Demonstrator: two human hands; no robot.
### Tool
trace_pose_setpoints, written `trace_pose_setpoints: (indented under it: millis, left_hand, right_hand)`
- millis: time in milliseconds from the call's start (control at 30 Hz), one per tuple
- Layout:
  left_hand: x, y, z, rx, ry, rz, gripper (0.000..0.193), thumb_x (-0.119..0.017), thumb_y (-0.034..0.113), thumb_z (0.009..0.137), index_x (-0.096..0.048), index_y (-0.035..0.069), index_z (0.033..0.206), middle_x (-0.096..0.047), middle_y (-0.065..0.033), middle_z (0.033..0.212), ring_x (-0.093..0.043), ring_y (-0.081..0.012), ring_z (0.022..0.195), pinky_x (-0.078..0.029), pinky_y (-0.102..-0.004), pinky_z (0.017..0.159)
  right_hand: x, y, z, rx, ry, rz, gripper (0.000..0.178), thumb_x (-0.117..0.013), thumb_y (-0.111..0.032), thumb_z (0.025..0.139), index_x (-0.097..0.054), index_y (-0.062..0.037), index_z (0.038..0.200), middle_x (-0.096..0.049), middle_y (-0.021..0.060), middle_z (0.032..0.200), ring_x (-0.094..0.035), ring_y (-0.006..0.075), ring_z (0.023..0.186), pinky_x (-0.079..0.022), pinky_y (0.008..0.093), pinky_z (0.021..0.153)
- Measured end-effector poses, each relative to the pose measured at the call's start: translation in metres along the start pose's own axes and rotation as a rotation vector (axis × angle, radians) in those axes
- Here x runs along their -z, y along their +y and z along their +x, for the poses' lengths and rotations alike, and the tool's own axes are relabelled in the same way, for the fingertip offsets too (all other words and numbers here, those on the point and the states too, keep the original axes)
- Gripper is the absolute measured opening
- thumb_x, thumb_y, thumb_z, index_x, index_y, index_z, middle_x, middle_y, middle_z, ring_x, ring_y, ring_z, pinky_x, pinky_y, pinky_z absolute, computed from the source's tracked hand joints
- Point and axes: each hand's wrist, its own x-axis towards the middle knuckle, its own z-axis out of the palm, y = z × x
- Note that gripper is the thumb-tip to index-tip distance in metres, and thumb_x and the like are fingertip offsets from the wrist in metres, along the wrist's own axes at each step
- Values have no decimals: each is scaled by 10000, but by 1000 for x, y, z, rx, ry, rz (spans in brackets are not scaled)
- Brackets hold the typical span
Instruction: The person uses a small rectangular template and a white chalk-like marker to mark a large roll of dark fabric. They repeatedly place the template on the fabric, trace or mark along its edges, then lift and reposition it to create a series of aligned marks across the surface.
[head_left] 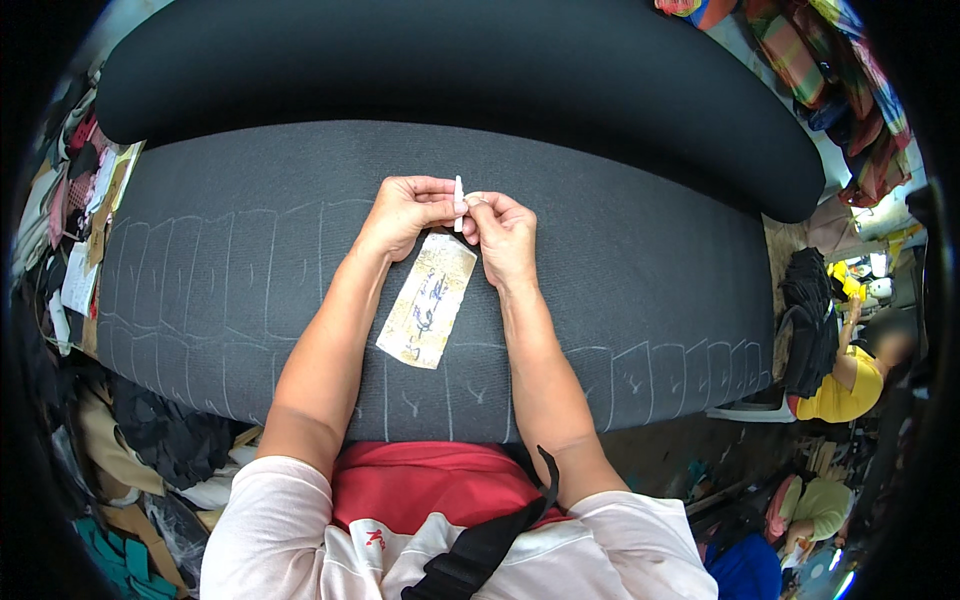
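Observation:
Above the middle of the dark grey fabric [640,250], my two hands meet. My left hand [400,215] is closed, pinching a slim white stick [459,187] that looks like a marking chalk or pen and points upward. Close against it, my right hand [508,238] is pinched shut at the fingertips; a small pale bit shows there, too small to name. Just below my hands a worn, pale card pattern [430,305] with handwriting lies flat on the fabric. Rows of white chalk outlines run across the fabric to the left and along its near edge.
A large black fabric roll [450,70] lies along the far side. Cloth piles and papers crowd the left edge. At the right are a stack of black cloth [808,320] and a person in a yellow top [850,388]; another person sits lower right.

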Motion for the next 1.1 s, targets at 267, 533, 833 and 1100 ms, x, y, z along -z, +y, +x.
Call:
trace_pose_setpoints:
  millis: [267, 533, 833, 1100]
  left_hand:
    - [-1, -5, 0, 27, -25, -7, 276, -709, -27, 739, -604, -91, 986, -663, -167, 823, -665, -177, 690, -564, -247, 632]
    - [0, -10, 1, 48, -88, -158, 236, -685, -31, 759, -604, -86, 974, -654, -168, 816, -663, -189, 701, -566, -263, 658]
    - [8, -9, 2, 49, -155, -236, 211, -678, 17, 780, -613, -49, 969, -649, -132, 831, -649, -194, 724, -546, -311, 727]
    - [39, 5, 10, -120, 27, -361, 214, -655, -5, 793, -619, -22, 1004, -647, -114, 899, -638, -179, 805, -541, -298, 754]
  right_hand:
    - [0, 14, 3, 169, 90, -193, 92, -555, -31, 841, -614, 18, 790, -595, 5, 640, -497, 15, 520, -383, 170, 458]
    - [4, 16, 3, 73, 3, 40, 112, -495, -40, 888, -564, -24, 802, -559, 5, 672, -488, 49, 539, -399, 181, 481]
    - [4, 15, 4, -8, -122, 179, 122, -513, -93, 908, -559, -36, 810, -554, 31, 697, -496, 87, 575, -409, 212, 527]
    - [-3, 8, -6, 37, -210, 197, 122, -442, -21, 860, -542, -20, 790, -491, 53, 719, -479, 142, 614, -405, 258, 554]
